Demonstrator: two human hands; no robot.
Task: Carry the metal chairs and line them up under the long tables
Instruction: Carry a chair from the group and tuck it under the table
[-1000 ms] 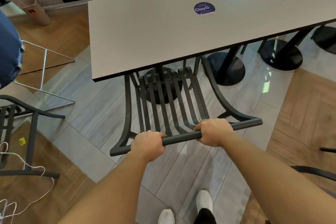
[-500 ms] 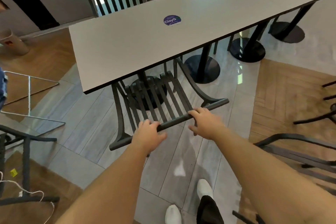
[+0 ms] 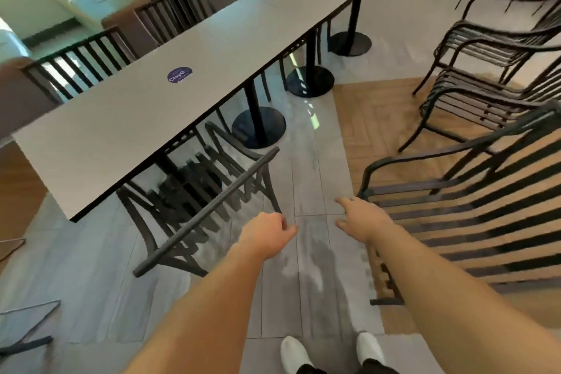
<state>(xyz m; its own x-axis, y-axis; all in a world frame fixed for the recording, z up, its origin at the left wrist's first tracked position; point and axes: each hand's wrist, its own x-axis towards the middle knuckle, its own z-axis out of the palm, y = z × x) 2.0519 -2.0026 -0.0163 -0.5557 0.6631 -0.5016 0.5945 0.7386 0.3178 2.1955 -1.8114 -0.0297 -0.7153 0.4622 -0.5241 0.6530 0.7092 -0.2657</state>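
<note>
Standing tucked under the long grey-topped table point(image 3: 127, 118), the dark slatted metal chair point(image 3: 206, 209) shows only its top rail. Both hands hover free of it: the left hand point(image 3: 267, 235) loosely curled, the right hand point(image 3: 362, 220) with fingers spread (neither holding anything), beside another dark slatted armchair point(image 3: 473, 206).

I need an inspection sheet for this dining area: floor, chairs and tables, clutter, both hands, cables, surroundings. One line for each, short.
Surface: grey tile floor, wood herringbone patch at right.
Job's things: dark slatted metal chair tucked under the long grey table; loose dark armchair at right, stacked chairs beyond.
Clutter: nothing seen.
Grippers: left hand and right hand empty, touching nothing.
Cables: nothing seen.
Surroundings: chairs on the table's far side; round purple sticker.
</note>
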